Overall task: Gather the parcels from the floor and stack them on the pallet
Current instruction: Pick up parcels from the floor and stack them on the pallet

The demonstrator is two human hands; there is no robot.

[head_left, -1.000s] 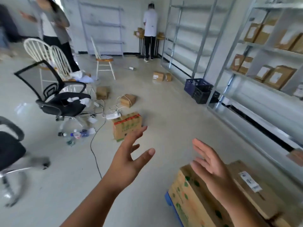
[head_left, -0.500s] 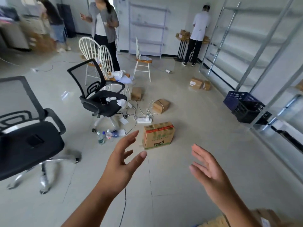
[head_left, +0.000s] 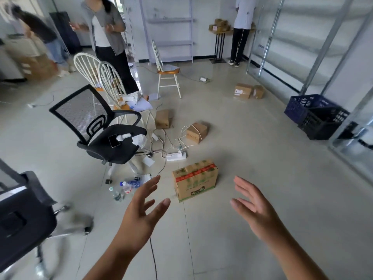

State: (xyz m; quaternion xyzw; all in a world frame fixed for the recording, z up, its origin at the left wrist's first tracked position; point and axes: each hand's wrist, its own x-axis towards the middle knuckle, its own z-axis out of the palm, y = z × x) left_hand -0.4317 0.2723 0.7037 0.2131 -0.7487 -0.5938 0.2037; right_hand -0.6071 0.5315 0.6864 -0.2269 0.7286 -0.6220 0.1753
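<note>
A person's left hand [head_left: 141,215] and right hand [head_left: 256,209] reach out above the tiled floor [head_left: 262,158], fingers spread and holding nothing, either side of a green-printed carton [head_left: 195,179] with a red tape band that stands on the floor just beyond them. Beyond the carton lie a power strip [head_left: 176,156], then a corded parcel [head_left: 196,131] and another parcel [head_left: 162,118]; two more parcels [head_left: 248,91] sit farther off. Left of the carton stands an office chair [head_left: 105,128]; crates [head_left: 316,115] stand to its right.

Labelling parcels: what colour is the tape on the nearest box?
Red, across the nearest cardboard box, head view.
</note>
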